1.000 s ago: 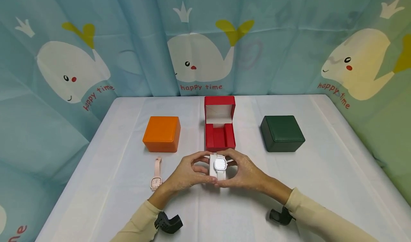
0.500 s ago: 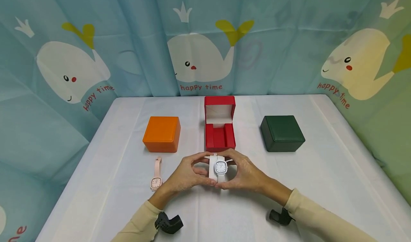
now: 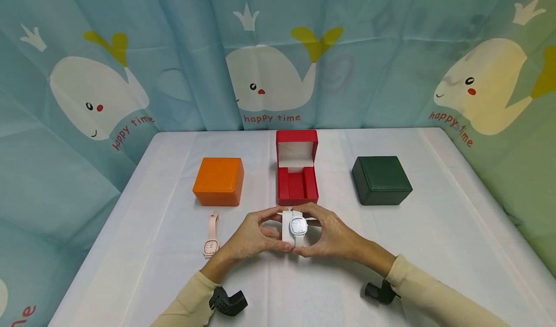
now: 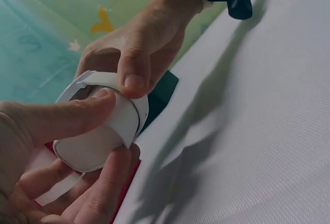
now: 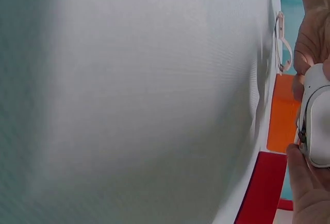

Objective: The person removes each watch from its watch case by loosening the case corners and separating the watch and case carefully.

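White cloth-covered table [image 3: 321, 293]: roughly midway between side edges, left hand [image 3: 256, 233] and right hand [image 3: 332, 233], neither nearer, grip a white square-faced watch [image 3: 298, 226] looped round a rounded white pad [image 3: 285, 230], strap running near edge to far. Open red hinged box [image 3: 297, 184] just beyond, towards far edge.

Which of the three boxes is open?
The red rectangular box in the middle: its lid stands raised, while the orange rectangular box and dark green rectangular box are closed.
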Motion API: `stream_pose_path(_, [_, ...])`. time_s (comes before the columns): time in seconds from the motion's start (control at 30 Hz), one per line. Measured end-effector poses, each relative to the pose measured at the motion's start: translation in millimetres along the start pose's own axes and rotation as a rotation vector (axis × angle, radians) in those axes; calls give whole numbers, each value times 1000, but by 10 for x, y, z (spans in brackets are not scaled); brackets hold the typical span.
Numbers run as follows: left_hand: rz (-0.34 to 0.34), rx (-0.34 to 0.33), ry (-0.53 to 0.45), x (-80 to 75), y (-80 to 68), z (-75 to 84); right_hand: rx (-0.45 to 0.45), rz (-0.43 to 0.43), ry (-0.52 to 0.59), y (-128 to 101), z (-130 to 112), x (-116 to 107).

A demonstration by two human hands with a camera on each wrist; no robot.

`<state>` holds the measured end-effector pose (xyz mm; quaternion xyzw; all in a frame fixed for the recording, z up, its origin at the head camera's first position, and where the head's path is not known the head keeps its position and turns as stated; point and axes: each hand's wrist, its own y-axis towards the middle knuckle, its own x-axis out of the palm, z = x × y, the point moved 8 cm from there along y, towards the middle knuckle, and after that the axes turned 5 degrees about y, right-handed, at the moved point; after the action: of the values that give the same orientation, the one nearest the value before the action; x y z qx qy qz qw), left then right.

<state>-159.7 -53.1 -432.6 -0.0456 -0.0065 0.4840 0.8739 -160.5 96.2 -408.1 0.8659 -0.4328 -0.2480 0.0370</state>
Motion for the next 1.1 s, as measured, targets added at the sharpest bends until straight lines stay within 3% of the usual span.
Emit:
stream_pose_path(0.23, [-1,-6,-4,1,-12,42,336,-41,427,-77,192,90])
stream_pose_path(0.33, [-12,-18,4,15,-23,59,390,-49,517,-99,235,106])
stream_pose_path(0.87, [-5,-14,3,-15,-7,46,411,25,668,-139,306,86])
stream_pose_path(1.1, [51,-16,4,-57,-9,33,469,94,670,-153,359,85])
